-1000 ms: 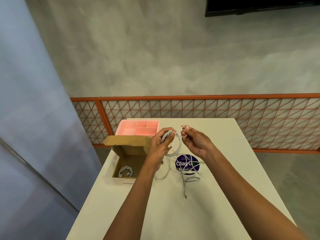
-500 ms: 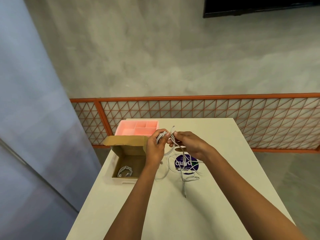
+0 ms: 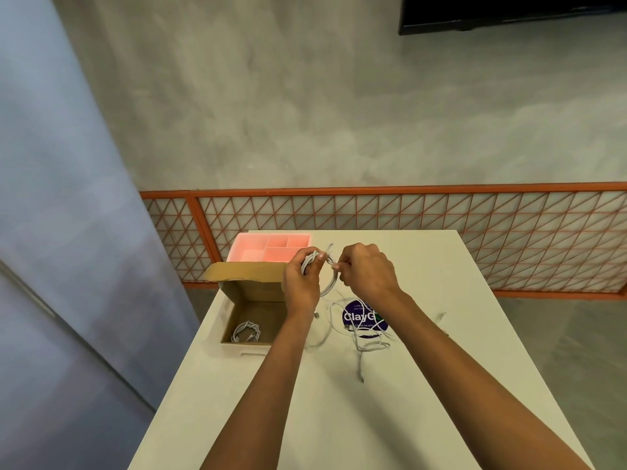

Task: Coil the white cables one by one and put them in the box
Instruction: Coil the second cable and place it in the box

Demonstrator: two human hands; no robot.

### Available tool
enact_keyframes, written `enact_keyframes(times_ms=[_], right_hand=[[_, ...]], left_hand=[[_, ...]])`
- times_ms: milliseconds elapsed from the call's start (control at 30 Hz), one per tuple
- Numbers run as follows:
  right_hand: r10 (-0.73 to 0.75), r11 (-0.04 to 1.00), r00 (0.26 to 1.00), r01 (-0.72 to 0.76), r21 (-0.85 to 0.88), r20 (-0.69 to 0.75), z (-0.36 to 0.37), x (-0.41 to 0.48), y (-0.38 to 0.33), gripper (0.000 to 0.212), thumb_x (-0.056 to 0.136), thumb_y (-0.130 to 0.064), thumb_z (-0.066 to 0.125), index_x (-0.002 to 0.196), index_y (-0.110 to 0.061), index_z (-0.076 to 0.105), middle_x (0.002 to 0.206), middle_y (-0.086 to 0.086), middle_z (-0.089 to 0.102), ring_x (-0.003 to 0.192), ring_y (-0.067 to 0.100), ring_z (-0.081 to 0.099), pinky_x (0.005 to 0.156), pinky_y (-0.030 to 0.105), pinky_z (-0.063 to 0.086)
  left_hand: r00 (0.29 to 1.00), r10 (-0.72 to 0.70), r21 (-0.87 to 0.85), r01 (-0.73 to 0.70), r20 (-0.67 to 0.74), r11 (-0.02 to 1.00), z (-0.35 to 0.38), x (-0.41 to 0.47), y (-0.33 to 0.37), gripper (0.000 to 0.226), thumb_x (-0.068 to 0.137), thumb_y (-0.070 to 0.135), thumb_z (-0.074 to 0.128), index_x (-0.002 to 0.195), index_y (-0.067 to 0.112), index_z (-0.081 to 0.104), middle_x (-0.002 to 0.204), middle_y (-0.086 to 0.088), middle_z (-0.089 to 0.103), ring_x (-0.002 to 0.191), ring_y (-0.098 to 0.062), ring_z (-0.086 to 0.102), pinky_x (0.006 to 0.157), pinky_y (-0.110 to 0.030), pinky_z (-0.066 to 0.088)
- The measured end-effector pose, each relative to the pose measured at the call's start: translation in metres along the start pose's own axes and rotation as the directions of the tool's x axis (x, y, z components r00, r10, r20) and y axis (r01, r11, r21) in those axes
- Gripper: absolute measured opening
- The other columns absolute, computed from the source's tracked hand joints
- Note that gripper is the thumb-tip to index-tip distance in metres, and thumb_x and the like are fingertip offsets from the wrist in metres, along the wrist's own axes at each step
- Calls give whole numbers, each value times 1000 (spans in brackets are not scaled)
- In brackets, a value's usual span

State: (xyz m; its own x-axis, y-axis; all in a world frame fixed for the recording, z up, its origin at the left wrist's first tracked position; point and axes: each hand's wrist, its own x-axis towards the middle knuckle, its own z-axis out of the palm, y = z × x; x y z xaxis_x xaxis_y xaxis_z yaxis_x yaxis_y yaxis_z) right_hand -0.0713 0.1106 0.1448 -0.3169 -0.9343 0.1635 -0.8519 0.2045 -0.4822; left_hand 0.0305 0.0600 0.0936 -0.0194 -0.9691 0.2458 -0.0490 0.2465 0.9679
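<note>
So one coiled cable [image 3: 245,331] already sits in the box [image 3: 252,293]; left hand [image 3: 301,283] grips a half-wound cable [image 3: 328,287] just right of the box, right hand [image 3: 367,273] pinching its strand; loose cables [image 3: 368,337] wait further right on the bench [image 3: 424,385].

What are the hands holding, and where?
A white cable: the left hand grips its coiled loops, the right hand pinches its loose end.

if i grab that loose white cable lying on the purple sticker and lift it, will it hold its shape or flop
Probably flop: the loose white cable lies in slack, uneven loops across the purple sticker, so it looks limp. It also looks thin and likely light. Its free end trails toward the person on the table, so it would likely dangle and drag unless gathered, as the left hand grips its coil.
</note>
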Motion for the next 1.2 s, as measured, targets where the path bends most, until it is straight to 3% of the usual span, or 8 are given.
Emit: enact_keyframes(times_ms=[133, 233, 367, 500, 667, 900, 1067, 1200], right_hand=[[-81, 996, 994, 79, 30, 74, -13, -1, -2, 11, 90, -21, 60, 88, -19, 70, 85, 6, 72, 83, 24, 66, 76, 34, 53], [-167, 978, 971, 141, 155, 172, -23, -6, -4, 15, 92, -18, 59, 82, -17, 70, 70, 1, 73, 68, 13, 69, 76, 32, 55], [-257, 932, 944, 186, 312, 205, -40, -15, -8, 19, 93, -16, 58, 76, -14, 66, 71, 4, 73, 64, 13, 71, 72, 25, 56], [-293, 883, 935, 184, 431, 201, -51, -20, -5, 19, 94, -13, 57, 77, -12, 66, 70, 3, 71, 62, 11, 70, 64, 14, 52], [-216, 787, 961, 65, 614, 175, -54, -17, 7, 18, 95, -11, 54, 83, -4, 67, 76, 12, 71, 61, 9, 66, 62, 8, 48], [-33, 773, 992, -52, 633, 123, -50, 0, 34, 21, 97, -17, 52, 89, -5, 69, 82, 8, 73, 75, 15, 62, 72, 18, 45], [12, 762, 988, -109, 639, 154, -50, 6, 41, 21, 97, -19, 52, 89, -10, 68, 83, 5, 72, 76, 13, 61, 65, 14, 40], [11, 755, 989, -106, 647, 150, -49, 7, 39, 20, 97, -19, 52, 86, -13, 67, 78, -1, 70, 74, 9, 58, 63, 8, 42]], left_hand=[[997, 9, 16, -7, -73, 1000, -3, 0, -4, 9, 88, 22, 65, 96, 17, 68, 88, 6, 66, 82, -3, 59, 75, -28, 51], [996, 21, 13, -20, -90, 1000, -8, 0, -8, 9, 87, 21, 66, 94, 16, 67, 88, 4, 66, 84, -10, 61, 75, -28, 52], [997, 35, 82, -29, -70, 996, -12, 2, -12, 9, 86, 23, 68, 91, 16, 68, 86, 0, 68, 84, -19, 63, 74, -32, 52], [999, 28, 79, -24, -42, 997, -15, 3, -5, 5, 88, 19, 66, 93, 18, 65, 84, 6, 66, 80, -5, 61, 74, -26, 51], [1000, 18, -47, -18, -15, 999, -15, 1, 4, 5, 88, 21, 65, 92, 20, 62, 85, 16, 64, 76, 10, 60, 73, -20, 50], [965, -216, -188, 243, 151, 952, -19, 3, 18, 12, 92, 37, 57, 84, 32, 65, 91, 10, 67, 92, -13, 60, 83, -36, 49], [928, -170, -105, 215, 332, 971, -29, 7, 10, 15, 96, 40, 48, 95, 40, 63, 105, -8, 60, 94, -23, 52, 78, -34, 45], [885, -131, -31, 161, 446, 986, -34, 11, 7, 28, 102, 30, 37, 115, 11, 53, 84, -7, 41, 75, -13, 41, 61, -13, 46]])
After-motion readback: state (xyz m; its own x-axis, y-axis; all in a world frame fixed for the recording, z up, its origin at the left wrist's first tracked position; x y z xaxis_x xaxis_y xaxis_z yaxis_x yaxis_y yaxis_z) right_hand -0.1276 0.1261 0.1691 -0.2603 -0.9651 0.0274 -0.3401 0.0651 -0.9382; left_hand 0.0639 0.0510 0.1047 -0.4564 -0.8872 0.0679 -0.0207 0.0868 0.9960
